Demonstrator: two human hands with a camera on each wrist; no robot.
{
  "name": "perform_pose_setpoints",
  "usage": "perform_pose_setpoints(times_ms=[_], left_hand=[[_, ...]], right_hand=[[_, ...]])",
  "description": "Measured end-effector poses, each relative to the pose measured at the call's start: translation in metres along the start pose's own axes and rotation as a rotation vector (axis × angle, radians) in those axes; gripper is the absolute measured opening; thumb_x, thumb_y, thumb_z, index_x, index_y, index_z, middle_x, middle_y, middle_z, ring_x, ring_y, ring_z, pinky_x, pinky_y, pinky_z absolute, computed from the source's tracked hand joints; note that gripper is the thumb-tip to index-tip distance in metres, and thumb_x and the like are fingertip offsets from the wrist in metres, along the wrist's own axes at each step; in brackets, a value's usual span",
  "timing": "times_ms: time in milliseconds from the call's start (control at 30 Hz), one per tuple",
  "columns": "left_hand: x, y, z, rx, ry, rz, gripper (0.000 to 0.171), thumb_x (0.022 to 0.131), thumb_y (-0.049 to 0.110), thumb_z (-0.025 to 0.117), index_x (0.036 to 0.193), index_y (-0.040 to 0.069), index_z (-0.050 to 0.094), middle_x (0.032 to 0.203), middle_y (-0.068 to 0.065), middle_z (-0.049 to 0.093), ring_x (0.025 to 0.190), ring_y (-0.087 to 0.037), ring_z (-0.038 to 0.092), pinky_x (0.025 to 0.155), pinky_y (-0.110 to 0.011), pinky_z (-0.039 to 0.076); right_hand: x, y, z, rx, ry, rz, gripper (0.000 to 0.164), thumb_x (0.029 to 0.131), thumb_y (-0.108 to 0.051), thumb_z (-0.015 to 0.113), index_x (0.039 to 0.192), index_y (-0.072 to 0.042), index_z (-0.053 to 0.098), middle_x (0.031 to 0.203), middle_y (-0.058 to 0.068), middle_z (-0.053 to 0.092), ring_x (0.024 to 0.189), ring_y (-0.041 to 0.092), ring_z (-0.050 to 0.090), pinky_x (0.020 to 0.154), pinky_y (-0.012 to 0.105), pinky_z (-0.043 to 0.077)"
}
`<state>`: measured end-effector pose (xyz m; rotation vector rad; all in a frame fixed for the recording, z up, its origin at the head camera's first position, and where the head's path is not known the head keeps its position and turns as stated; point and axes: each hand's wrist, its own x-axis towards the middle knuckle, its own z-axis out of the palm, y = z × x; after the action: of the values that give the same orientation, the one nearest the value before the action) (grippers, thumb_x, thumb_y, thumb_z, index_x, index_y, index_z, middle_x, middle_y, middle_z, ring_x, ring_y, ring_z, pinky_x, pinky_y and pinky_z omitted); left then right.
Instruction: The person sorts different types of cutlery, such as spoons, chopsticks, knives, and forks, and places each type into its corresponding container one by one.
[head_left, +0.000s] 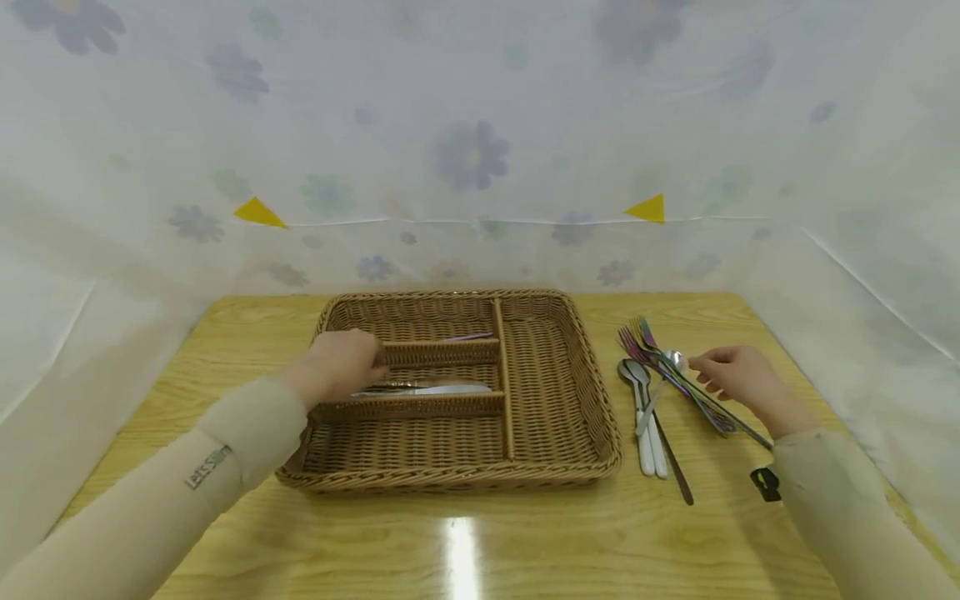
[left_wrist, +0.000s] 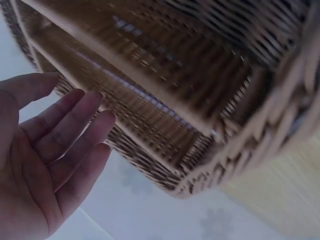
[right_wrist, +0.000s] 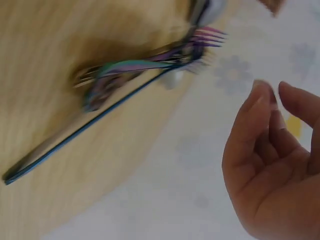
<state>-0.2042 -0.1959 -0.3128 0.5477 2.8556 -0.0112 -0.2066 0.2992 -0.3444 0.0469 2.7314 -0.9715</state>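
My left hand (head_left: 337, 364) is over the left side of a brown wicker basket (head_left: 450, 478). In the left wrist view its fingers are relaxed and loosely bent, holding nothing. Silver knives (head_left: 453, 389) lie in the basket's middle left compartment, and a thin purplish utensil (head_left: 469, 337) in the one behind. At the right, my right hand (head_left: 738, 383) hovers beside a pile of cutlery, close to a spoon with a shiny bowl (head_left: 673, 360). Its thumb and forefinger stand apart with nothing between them. Iridescent forks (head_left: 636, 343) lie in that pile.
White-handled cutlery (head_left: 647, 450) and a dark-handled spoon (head_left: 678, 475) lie between basket and pile. A small black tag (head_left: 766, 483) sits near the right sleeve. Floral sheeting (head_left: 472, 158) encloses the wooden table (head_left: 375, 542) at the back and sides.
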Motion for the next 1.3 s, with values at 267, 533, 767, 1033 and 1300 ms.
perform_pose_setpoints(times_ms=[267, 533, 767, 1033, 1300], left_hand=[[-0.011, 0.027, 0.005, -0.009, 0.094, 0.084, 0.024, 0.091, 0.025, 0.060, 0.070, 0.013, 0.062, 0.057, 0.003, 0.055, 0.046, -0.007, 0.043, 0.044, -0.023, 0.036], [-0.011, 0.040, 0.009, 0.011, 0.125, 0.104, 0.020, 0.091, 0.024, 0.060, 0.075, 0.012, 0.065, 0.059, 0.003, 0.058, 0.046, -0.008, 0.048, 0.044, -0.025, 0.041], [-0.010, 0.041, 0.013, -0.014, 0.092, 0.088, 0.021, 0.091, 0.024, 0.060, 0.072, 0.014, 0.061, 0.056, 0.004, 0.054, 0.045, -0.007, 0.044, 0.045, -0.023, 0.035], [-0.007, 0.041, 0.014, 0.015, 0.089, 0.075, 0.018, 0.090, 0.026, 0.061, 0.079, 0.012, 0.066, 0.064, 0.002, 0.061, 0.048, -0.008, 0.049, 0.047, -0.025, 0.042], [-0.008, 0.041, 0.013, 0.019, 0.084, 0.084, 0.019, 0.091, 0.026, 0.061, 0.079, 0.012, 0.065, 0.063, 0.002, 0.060, 0.048, -0.008, 0.049, 0.047, -0.025, 0.041]], right_hand=[[0.011, 0.024, 0.014, -0.380, 0.062, -0.025, 0.032, 0.095, -0.016, 0.048, 0.105, 0.010, 0.062, 0.099, 0.027, 0.065, 0.075, 0.030, 0.063, 0.061, 0.043, 0.050], [0.019, 0.041, 0.022, -0.493, 0.002, -0.012, 0.023, 0.090, -0.012, 0.055, 0.095, 0.006, 0.067, 0.085, 0.021, 0.067, 0.068, 0.025, 0.061, 0.056, 0.042, 0.049], [0.022, 0.044, 0.025, -0.529, 0.019, -0.017, 0.025, 0.090, -0.011, 0.055, 0.102, 0.007, 0.067, 0.095, 0.026, 0.067, 0.072, 0.028, 0.064, 0.055, 0.042, 0.050], [0.023, 0.048, 0.027, -0.543, 0.051, -0.034, 0.022, 0.090, -0.009, 0.055, 0.100, 0.005, 0.067, 0.095, 0.025, 0.067, 0.077, 0.036, 0.065, 0.055, 0.044, 0.050], [0.019, 0.044, 0.028, -0.506, 0.085, -0.038, 0.021, 0.092, -0.008, 0.053, 0.098, 0.007, 0.067, 0.090, 0.023, 0.067, 0.068, 0.027, 0.063, 0.053, 0.039, 0.049]])
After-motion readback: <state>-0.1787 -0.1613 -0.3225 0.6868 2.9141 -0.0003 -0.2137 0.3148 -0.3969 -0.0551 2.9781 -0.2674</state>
